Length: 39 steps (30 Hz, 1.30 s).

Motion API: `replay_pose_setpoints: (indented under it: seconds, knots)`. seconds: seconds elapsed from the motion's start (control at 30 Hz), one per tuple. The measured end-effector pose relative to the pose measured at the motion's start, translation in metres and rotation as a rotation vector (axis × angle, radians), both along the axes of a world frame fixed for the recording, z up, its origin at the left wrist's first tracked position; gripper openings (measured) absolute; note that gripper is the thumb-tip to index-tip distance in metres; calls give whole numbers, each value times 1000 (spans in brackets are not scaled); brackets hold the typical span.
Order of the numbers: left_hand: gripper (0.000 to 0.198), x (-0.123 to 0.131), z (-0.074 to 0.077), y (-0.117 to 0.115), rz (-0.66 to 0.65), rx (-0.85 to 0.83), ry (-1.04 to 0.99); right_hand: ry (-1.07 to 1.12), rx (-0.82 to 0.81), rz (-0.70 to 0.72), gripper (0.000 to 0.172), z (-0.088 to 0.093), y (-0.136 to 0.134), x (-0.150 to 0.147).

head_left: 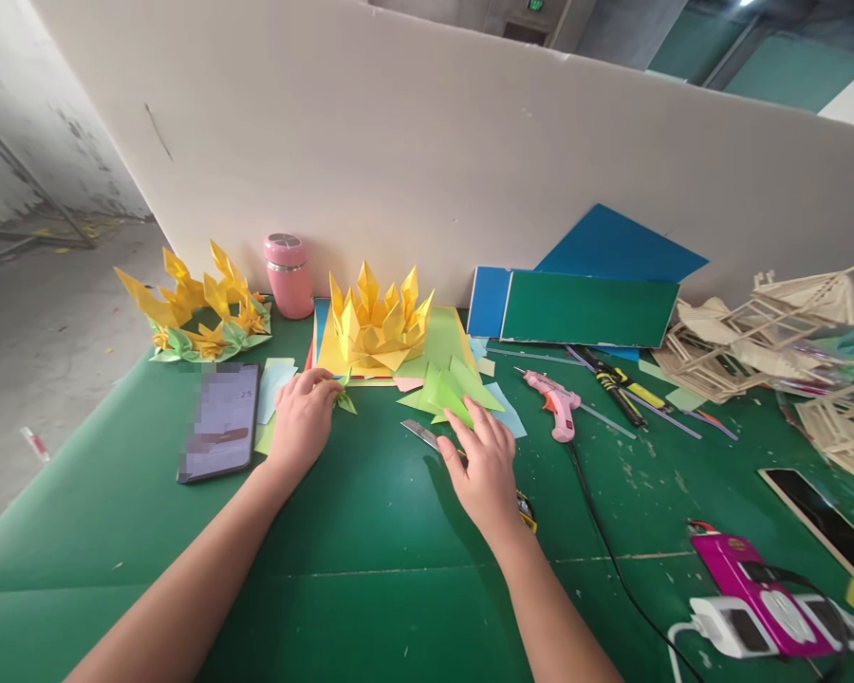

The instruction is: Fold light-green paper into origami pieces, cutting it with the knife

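My left hand is near a small folded green paper piece, its fingers curled together at the piece's left side; whether they grip it is hard to make out. Over the light green paper, my right hand has its fingers spread, the tips at the lower edge of the sheets. A utility knife lies partly under that hand, its blade pointing left. Behind both hands a yellow folded-paper crown stands on coloured sheets.
Left are a second yellow crown, a phone and a pink bottle. A pink glue gun trails its cord rightward. Farther right lie cutters, stick models and a magenta power strip.
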<state>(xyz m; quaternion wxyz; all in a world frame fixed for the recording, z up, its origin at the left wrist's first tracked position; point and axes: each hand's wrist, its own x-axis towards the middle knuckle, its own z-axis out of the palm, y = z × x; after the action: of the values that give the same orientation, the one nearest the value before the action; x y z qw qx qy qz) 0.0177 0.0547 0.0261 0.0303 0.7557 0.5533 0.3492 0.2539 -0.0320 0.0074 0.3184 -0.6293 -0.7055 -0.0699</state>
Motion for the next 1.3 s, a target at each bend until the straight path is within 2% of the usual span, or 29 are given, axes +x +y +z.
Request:
replay_pose_setpoints:
  seconds: [0.1, 0.2, 0.33, 0.47, 0.57, 0.67, 0.73, 0.83, 0.97, 1.13, 1.2, 1.3]
  knots:
    - [24, 4, 3, -10, -25, 14, -58, 16, -5, -28, 44, -4, 1, 2]
    - [26, 20, 6, -31, -99, 12, -135, 35, -8, -35, 44, -7, 2, 3]
    - [21, 43, 1, -62, -247, -181, -438, 52, 2, -50, 44, -7, 2, 3]
    - [19, 46, -3, -69, -347, -387, -639, 75, 64, -29, 44, 0, 0, 0]
    - [34, 40, -3, -65, -414, -625, -902, 142, 124, 56, 45, 7, -7, -8]
    - [58, 38, 0, -64, -428, -811, -1209, 280, 88, 260, 45, 14, -17, -21]
    - [63, 38, 3, -65, -422, -905, -1315, 360, 24, 395, 43, 16, -22, -29]
    - [59, 38, 8, -65, -370, -1034, -1315, 453, -73, 491, 40, 17, -25, -35]
    - [67, 36, 7, -63, -263, -1015, -1268, 534, -112, 394, 36, 13, -23, -33]
    - [63, 35, 5, -62, -324, -1000, -1203, 678, -114, 251, 31, 7, -18, -27]
    - [59, 34, 6, -61, -344, -1036, -1201, 749, -164, 250, 29, 5, -16, -27]
    - [53, 33, 7, -61, -304, -1078, -1196, 851, -248, 272, 25, 3, -15, -28]
